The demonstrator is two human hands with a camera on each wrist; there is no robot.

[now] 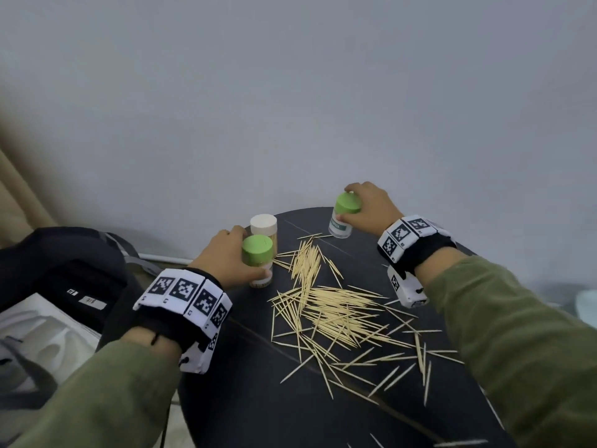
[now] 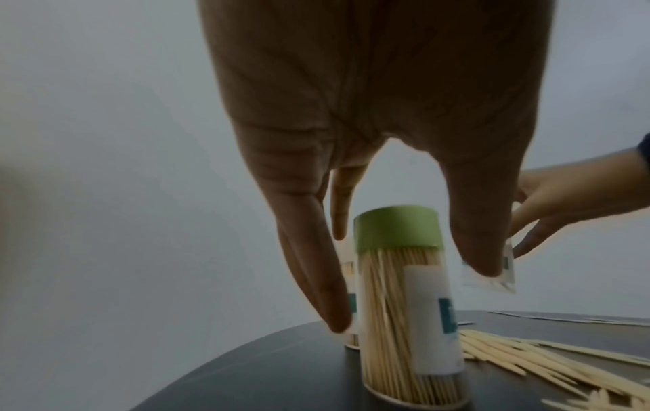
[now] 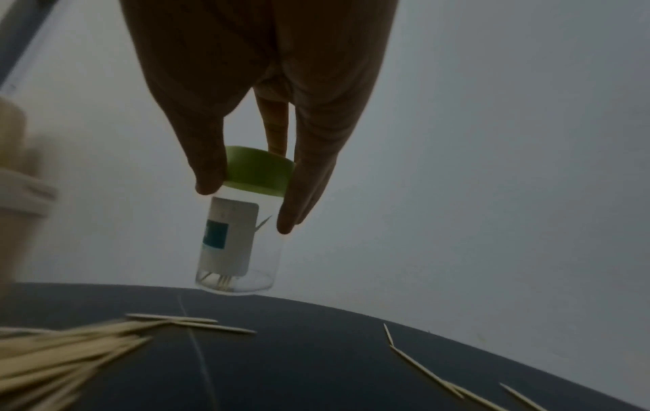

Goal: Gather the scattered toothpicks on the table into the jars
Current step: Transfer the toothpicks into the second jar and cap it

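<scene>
Toothpicks (image 1: 326, 313) lie flat in a messy pile on the dark counter (image 1: 258, 399), pointing every way. My left hand (image 1: 226, 258) curls around a full green-lid jar (image 1: 257, 261) standing upright beside a white-lid jar (image 1: 264, 228). My right hand (image 1: 368, 208) grips another green-lid jar, the far jar (image 1: 343, 219), by its top. The right wrist view shows it tilted, lifted, and nearly empty.

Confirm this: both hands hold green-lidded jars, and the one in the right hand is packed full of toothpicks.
Not quite. The right hand holds a green-lidded jar that is nearly empty, with a few toothpicks inside; the right wrist view shows it. The packed jar is under the left hand.
</scene>
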